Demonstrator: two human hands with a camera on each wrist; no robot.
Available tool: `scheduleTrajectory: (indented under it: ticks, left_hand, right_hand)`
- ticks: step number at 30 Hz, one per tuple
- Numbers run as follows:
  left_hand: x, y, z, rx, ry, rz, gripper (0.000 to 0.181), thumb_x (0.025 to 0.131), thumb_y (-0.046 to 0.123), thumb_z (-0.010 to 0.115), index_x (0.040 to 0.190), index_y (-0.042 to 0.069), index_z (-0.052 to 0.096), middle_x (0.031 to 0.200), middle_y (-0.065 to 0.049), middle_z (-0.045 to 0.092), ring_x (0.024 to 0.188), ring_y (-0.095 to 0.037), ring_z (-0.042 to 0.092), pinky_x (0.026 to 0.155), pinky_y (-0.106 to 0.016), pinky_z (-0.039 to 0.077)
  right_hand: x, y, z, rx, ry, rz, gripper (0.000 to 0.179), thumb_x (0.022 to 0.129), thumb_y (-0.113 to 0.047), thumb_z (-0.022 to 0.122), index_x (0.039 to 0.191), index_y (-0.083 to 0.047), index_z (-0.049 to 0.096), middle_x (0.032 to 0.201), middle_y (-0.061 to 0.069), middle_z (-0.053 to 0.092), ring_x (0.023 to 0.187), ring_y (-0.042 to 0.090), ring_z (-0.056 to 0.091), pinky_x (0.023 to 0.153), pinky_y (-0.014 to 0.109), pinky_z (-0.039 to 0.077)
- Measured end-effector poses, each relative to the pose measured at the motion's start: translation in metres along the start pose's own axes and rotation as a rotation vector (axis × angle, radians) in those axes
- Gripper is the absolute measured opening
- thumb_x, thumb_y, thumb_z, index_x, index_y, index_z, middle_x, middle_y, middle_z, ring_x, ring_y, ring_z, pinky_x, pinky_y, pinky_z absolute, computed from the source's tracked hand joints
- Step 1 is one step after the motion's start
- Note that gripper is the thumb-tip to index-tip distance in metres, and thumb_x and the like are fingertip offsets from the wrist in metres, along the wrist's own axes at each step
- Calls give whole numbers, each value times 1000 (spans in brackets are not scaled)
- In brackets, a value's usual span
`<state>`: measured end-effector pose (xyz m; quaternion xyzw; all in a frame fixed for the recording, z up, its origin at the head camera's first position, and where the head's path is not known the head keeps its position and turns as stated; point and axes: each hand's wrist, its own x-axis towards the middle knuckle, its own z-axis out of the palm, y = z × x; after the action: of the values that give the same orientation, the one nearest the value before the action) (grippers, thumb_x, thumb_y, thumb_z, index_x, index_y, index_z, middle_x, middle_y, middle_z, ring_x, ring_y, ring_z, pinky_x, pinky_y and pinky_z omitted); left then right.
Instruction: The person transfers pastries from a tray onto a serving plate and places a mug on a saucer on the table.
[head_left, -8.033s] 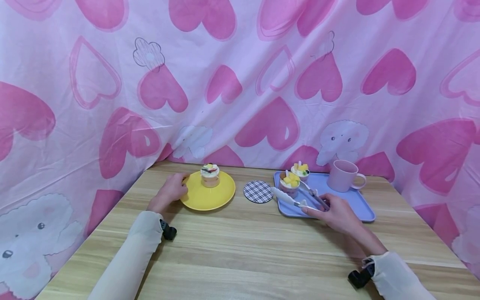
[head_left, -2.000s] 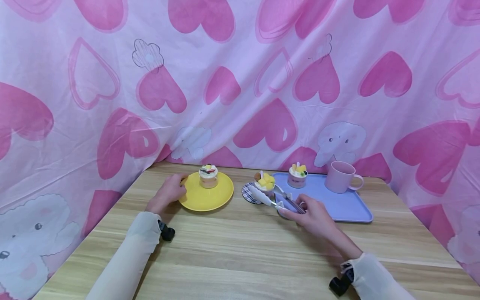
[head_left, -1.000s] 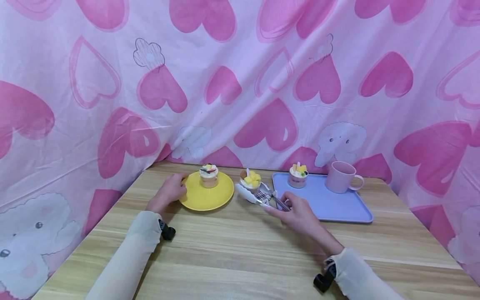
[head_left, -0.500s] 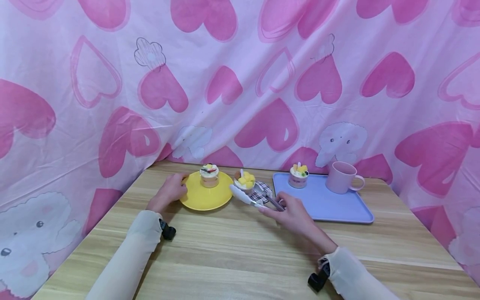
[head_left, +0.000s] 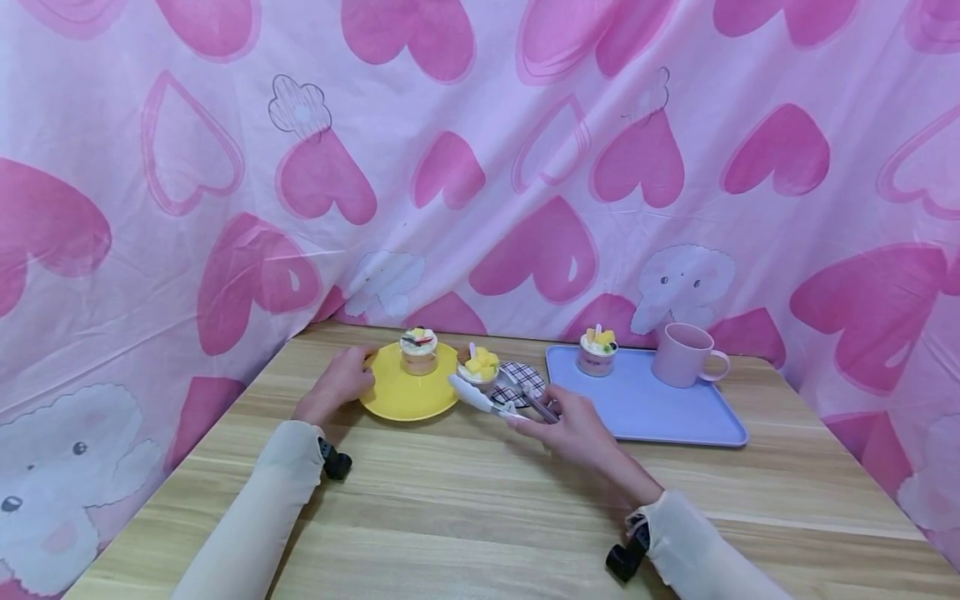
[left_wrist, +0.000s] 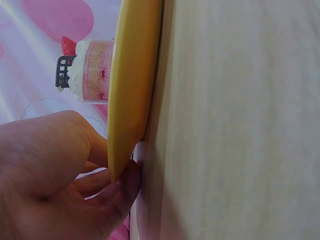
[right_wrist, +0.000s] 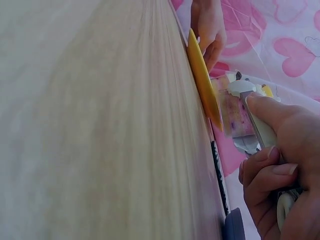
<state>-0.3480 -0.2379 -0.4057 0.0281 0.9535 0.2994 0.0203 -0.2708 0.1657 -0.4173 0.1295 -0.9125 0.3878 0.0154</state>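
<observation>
My left hand pinches the left rim of a yellow plate; in the left wrist view, fingers curl under the plate's edge. A small dessert cup with cream and fruit on top stands upright on that plate. My right hand grips metal tongs with pale tips, clamped around a second dessert cup topped with yellow fruit cubes. This cup overlaps the plate's right edge in the head view. The right wrist view shows the held cup right beside the plate.
A round checked coaster lies just right of the held cup, partly behind the tongs. Farther right, a blue-purple tray carries another dessert cup and a pink mug. A heart-patterned curtain hangs behind the table.
With the tongs, my right hand has lifted the fruit-cube dessert cup off the tray and carried it left past the coaster to the plate's edge. My left hand has stayed at the plate.
</observation>
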Motion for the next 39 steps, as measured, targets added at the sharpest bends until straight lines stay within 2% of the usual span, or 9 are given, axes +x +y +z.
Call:
scheduleTrajectory:
  ticks: [4,10,16,22,29,39]
  left_hand:
    - [-1,1,0,9,0,-4,61,102,2,53,161,-4,43,159,-30,50,123,-39,55,115,-54,50]
    - [0,0,0,18,6,4,60,102,2,53,160,-5,45,158,-30,51,123,-39,54,116,-55,49]
    - [-1,3,0,4,11,13,60,101,1,53,160,-5,44,158,-30,52,122,-39,56,117,-55,49]
    - [-1,4,0,-8,-1,-16,60,103,2,53,162,-3,42,161,-29,49,125,-39,55,119,-56,48]
    - [-3,3,0,6,5,-4,60,103,1,52,162,-4,42,159,-30,50,123,-39,55,115,-53,50]
    - [-2,3,1,14,12,6,60,103,1,52,161,-5,43,159,-30,50,124,-38,54,115,-54,49]
  right_hand:
    - [0,-1,2,10,-14,3,63,84,-65,85,117,-13,68,102,4,70,85,17,60,67,30,49]
    - [2,-3,5,2,-10,-2,60,83,-64,86,106,-14,65,92,4,67,76,17,61,61,30,50]
    - [3,-6,7,3,-10,8,60,82,-65,86,108,-15,66,94,3,67,81,18,60,61,28,48]
    - [5,-9,11,-18,-2,-26,60,82,-66,86,107,-15,67,91,3,65,82,17,57,62,29,47]
    - [7,-14,15,-17,-3,-52,59,82,-65,86,106,-15,66,90,1,65,81,17,57,62,29,46]
    - [10,-19,20,3,-5,-61,60,83,-64,87,106,-12,65,84,0,66,69,15,60,58,29,47]
